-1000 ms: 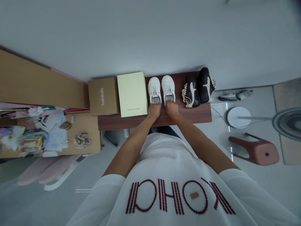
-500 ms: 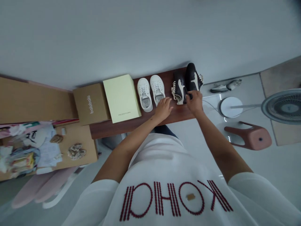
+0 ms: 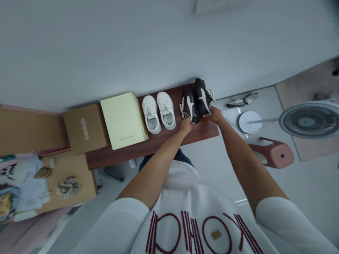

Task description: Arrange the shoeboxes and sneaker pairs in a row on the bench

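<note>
Gripping the heel end of the left dark shoe [image 3: 190, 106] in the curled fingers of the left hand [image 3: 186, 125], and that of the right dark shoe [image 3: 203, 97] in those of the right hand [image 3: 215, 115], near the right end of a wood-grained, reddish-brown bench top [image 3: 113, 157]. Impossible to tell how the hidden fingertips lie. Set side by side, toes toward a plain grey wall [image 3: 169, 49], in smooth, dark uppers with branching cream stripes and chunky cream laces along the outer edges. Joined just to the left by white shoes [image 3: 165, 106], round-toed and thin-laced, with printed grey insoles. Flanked farther left by a matte, sharp-cornered pale-yellow box [image 3: 123, 120], then a brown cardboard box [image 3: 86, 127] lettered in white. Dressed in a soft, creased white T-shirt [image 3: 180, 197] with raised, bead-like red lettering. Bordered at right, on the glossy floor [image 3: 219, 158], by a fan [image 3: 308, 121] with a round, ribbed head and disc base, and a smooth-cornered pink stool [image 3: 280, 155]. Edged at left by a tan desk [image 3: 82, 169] bearing a ruffled, mottled scrunchie [image 3: 69, 187] and rumpled papers [image 3: 31, 192].
</note>
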`<action>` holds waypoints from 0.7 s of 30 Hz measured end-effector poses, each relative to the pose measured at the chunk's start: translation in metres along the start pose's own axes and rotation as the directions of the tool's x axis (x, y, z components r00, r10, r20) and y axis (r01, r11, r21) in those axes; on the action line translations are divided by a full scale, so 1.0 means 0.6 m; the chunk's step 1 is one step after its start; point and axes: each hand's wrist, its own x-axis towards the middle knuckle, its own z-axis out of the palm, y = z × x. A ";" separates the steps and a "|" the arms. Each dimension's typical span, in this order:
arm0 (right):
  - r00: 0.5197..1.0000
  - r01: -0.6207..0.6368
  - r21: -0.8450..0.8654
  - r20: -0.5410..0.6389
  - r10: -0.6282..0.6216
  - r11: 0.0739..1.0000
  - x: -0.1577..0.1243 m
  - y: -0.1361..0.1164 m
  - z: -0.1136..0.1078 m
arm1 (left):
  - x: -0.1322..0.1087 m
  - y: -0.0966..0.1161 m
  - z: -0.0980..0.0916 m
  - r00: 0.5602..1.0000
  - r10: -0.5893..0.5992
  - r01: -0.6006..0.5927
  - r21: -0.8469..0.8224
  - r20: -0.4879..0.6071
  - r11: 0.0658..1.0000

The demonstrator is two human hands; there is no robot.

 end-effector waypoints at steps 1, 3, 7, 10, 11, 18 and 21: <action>1.000 0.023 -0.007 0.003 -0.023 1.000 -0.002 -0.003 -0.003 | 0.001 0.003 -0.003 1.000 -0.005 0.005 0.011 -0.003 1.000; 0.998 0.069 -0.058 0.020 -0.068 0.996 -0.008 -0.009 -0.011 | 0.001 0.008 -0.011 0.999 0.032 -0.032 0.045 -0.002 0.998; 0.989 0.146 -0.247 0.043 -0.140 0.958 -0.026 -0.021 -0.024 | -0.008 0.022 -0.032 0.992 0.126 -0.128 0.185 0.022 0.974; 0.986 0.163 -0.386 0.048 -0.157 0.908 -0.040 -0.033 -0.027 | -0.016 0.034 -0.042 0.992 0.123 -0.129 0.291 0.040 0.948; 0.985 0.174 -0.422 0.055 -0.167 0.890 -0.044 -0.038 -0.027 | -0.017 0.038 -0.044 0.992 0.119 -0.126 0.315 0.044 0.941; 0.968 0.249 -0.527 0.126 -0.215 0.813 -0.047 -0.065 -0.011 | -0.007 0.049 -0.054 0.991 0.130 -0.127 0.403 0.018 0.906; 0.970 0.241 -0.526 0.136 -0.200 0.816 -0.042 -0.070 -0.002 | 0.000 0.050 -0.056 0.989 0.143 -0.142 0.426 0.031 0.893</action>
